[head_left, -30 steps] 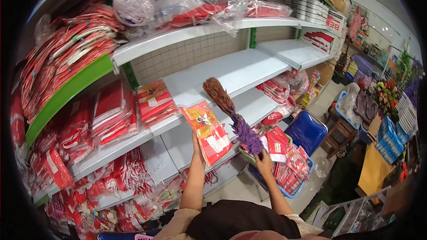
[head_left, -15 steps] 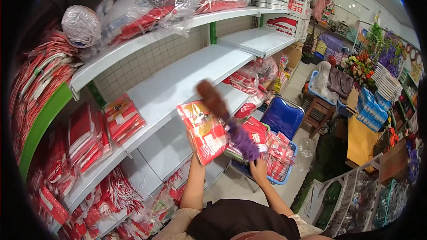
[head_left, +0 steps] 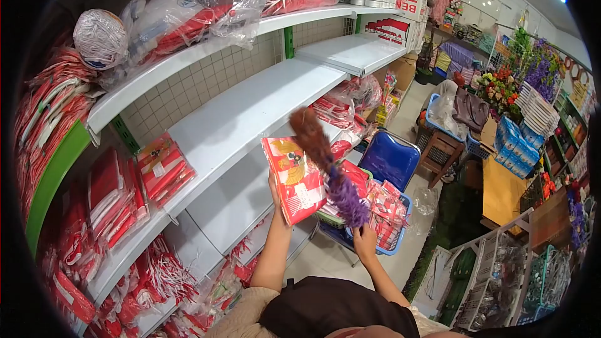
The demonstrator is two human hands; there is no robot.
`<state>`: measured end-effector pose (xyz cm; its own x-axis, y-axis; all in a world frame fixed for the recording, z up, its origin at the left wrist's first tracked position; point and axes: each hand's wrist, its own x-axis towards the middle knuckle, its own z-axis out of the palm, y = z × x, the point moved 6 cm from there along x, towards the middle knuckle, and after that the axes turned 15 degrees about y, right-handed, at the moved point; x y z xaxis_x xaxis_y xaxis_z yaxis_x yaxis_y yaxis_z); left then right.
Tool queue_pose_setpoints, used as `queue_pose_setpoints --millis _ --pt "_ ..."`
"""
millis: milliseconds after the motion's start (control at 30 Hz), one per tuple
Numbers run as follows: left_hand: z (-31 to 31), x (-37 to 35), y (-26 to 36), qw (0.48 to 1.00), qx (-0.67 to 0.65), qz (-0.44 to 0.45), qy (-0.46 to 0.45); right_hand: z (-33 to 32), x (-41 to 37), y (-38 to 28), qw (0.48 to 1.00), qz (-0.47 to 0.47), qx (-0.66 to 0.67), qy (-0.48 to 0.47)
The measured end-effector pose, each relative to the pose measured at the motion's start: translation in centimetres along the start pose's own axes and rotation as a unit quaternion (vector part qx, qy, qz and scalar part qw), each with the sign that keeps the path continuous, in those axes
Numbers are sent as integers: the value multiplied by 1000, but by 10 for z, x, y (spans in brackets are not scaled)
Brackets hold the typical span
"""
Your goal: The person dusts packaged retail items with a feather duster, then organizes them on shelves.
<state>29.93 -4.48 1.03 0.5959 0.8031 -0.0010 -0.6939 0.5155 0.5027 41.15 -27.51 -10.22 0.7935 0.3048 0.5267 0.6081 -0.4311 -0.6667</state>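
Note:
My left hand (head_left: 275, 195) is wrapped round the left edge of a plastic-wrapped red and white packet (head_left: 297, 191) with a gold eagle emblem and a white label, held up in front of the shelves. In my right hand (head_left: 364, 239) is a feather duster (head_left: 348, 203), gripped at its lower end. Its purple part rises from my fist, and its brown feathered end tilts up and left, overlapping the packet's right edge in this view. Behind the duster, a blue basket (head_left: 407, 220) holds more red and white packets.
A white shelf (head_left: 231, 109) runs along the left, with stacked red packets (head_left: 164, 169) at its near end. Bulky plastic bags (head_left: 194, 12) sit on the shelf above. A blue chair (head_left: 391, 158) stands beyond the basket. Wooden stools and artificial flowers (head_left: 501, 94) are on the right.
The packet and the duster have shifted slightly right against the shelves. The duster's brown end looks less blurred. Both hands keep their hold, and the whole view has turned a little.

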Motion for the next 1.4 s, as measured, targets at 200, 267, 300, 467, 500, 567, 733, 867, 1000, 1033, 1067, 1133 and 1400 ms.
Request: queue_pose_setpoints --millis 200,267,300,467,500,567,733,867,1000,1033,1067,1133,1400 --pt "4 1 -6 1000 -3 -3 -3 -24 1 -15 980 -199 5 11" --pt "6 0 -6 1000 -3 -4 -5 -27 9 -18 975 -219 -26 3" --pt "7 1 -6 1000 -3 -4 -6 -24 14 -10 983 -180 -35 21" --pt "4 -1 -4 1000 11 -20 -13 -32 31 -3 995 -23 -22 99" --pt "2 -2 -4 999 17 -27 -16 -33 31 -2 994 -11 -17 109" --pt "-4 -5 -4 999 27 -39 -20 -24 21 3 992 -90 27 82" --pt "-22 -28 1 996 50 -70 -28 0 11 -35 976 -208 66 2" --pt "-19 -31 32 999 36 -19 -14 22 38 -68 988 -140 53 -31" --pt "-21 -37 65 999 25 38 6 40 72 -116 996 -75 45 -29" --pt "-23 -40 72 998 23 50 12 47 81 -128 995 -74 57 -31" --pt "-24 -43 79 998 23 62 18 54 89 -139 994 -72 69 -32" --pt "-27 -50 91 996 21 83 29 69 104 -165 990 -107 90 -33" --pt "-36 -71 121 987 24 147 64 123 155 -262 973 -216 -15 -82"
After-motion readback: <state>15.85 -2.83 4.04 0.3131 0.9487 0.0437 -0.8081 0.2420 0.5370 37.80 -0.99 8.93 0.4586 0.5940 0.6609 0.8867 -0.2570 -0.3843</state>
